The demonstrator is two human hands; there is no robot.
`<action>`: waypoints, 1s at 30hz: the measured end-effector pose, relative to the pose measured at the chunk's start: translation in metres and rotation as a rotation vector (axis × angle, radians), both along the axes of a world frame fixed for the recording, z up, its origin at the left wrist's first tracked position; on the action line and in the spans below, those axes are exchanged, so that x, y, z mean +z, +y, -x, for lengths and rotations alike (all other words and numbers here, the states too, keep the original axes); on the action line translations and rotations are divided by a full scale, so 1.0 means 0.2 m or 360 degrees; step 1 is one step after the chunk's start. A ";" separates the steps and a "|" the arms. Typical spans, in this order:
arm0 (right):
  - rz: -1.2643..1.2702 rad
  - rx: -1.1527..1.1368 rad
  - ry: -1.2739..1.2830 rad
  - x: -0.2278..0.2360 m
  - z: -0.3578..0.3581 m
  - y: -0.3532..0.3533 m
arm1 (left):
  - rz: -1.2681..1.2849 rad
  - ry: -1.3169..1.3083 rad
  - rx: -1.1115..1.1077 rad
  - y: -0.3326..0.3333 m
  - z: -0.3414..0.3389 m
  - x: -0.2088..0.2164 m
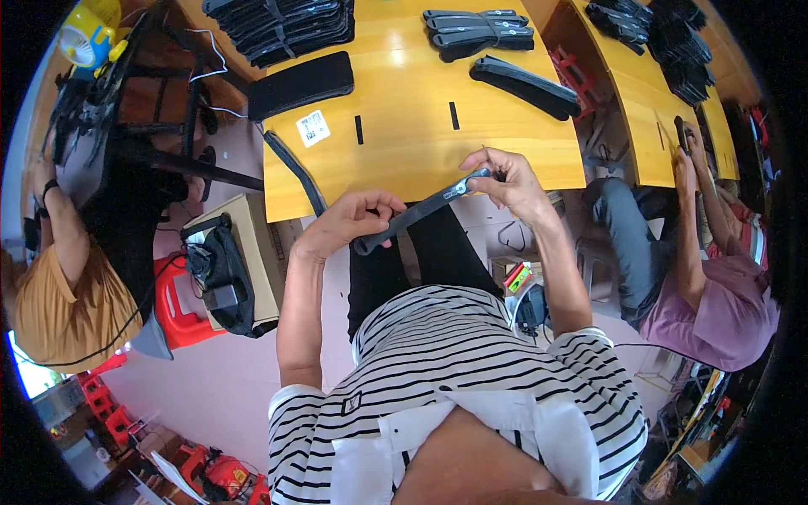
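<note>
Between my two hands, just off the table's near edge, stretches a dark grey strap [425,207] with pale print near its right end. My left hand [353,221] pinches its lower left end, which folds back in a loop. Higher up, my right hand [505,181] grips the right end between thumb and fingers. Beyond them on the yellow table [396,160] lies a flat pile of black straps [301,86]. A loose pile of straps [526,87] fans out at the right, and one narrow dark strap [295,171] hangs over the left front corner.
Tied strap bundles stand at the table's far left [282,29] and far right [480,34]. A white label [312,128] is stuck on the tabletop. A carton with a black bag [220,273] sits at my left. Co-workers sit at left [76,286] and right [703,290].
</note>
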State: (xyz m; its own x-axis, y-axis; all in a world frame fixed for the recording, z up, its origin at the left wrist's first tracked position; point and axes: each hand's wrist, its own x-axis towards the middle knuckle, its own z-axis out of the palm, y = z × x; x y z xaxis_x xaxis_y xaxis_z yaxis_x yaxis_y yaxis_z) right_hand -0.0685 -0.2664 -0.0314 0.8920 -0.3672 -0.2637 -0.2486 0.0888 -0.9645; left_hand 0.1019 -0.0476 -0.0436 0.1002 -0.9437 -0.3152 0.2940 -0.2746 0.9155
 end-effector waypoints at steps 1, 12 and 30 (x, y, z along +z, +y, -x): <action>-0.0002 -0.0007 0.0009 0.00 -0.01 0.00 | -0.0038 0.0103 0.0024 0.00 0.00 0.00; -0.0056 -0.0076 0.0094 -0.04 -0.07 -0.03 | -0.0267 -0.0218 0.0429 -0.01 -0.12 -0.05; 0.0161 -0.0638 0.0216 -0.35 -0.48 -0.31 | -0.0209 -0.0684 0.1277 -0.37 -0.46 -0.43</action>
State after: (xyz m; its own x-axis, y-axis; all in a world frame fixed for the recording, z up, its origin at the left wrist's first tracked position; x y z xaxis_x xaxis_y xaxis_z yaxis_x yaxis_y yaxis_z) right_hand 0.0275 -0.3288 -0.1022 0.6331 -0.7077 -0.3136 -0.3391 0.1106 -0.9342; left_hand 0.1934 -0.1211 -0.1291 0.8431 -0.4995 -0.1989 0.0828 -0.2449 0.9660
